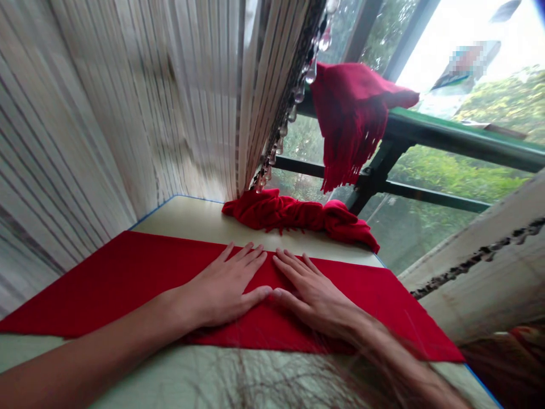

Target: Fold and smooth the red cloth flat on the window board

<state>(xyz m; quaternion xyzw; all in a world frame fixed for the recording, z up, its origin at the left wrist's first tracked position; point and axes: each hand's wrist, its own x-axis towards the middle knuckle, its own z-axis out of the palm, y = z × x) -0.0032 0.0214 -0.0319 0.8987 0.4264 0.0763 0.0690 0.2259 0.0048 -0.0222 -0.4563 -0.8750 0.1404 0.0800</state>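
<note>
A red cloth, probably a folded scarf, lies flat and wide across the pale table. My left hand rests palm down on its middle, fingers stretched out toward the far edge of the cloth. Beside it my right hand also lies flat on the cloth with its fingers extended. The two thumb tips meet or nearly meet. Neither hand grasps anything. Both ends of the cloth reach the table's sides, and its far edge is straight.
Behind the cloth, a bunched red scarf lies on the pale table. Another fringed red scarf hangs over the green window rail. A pleated curtain with bead trim borders the left; more curtain hangs right.
</note>
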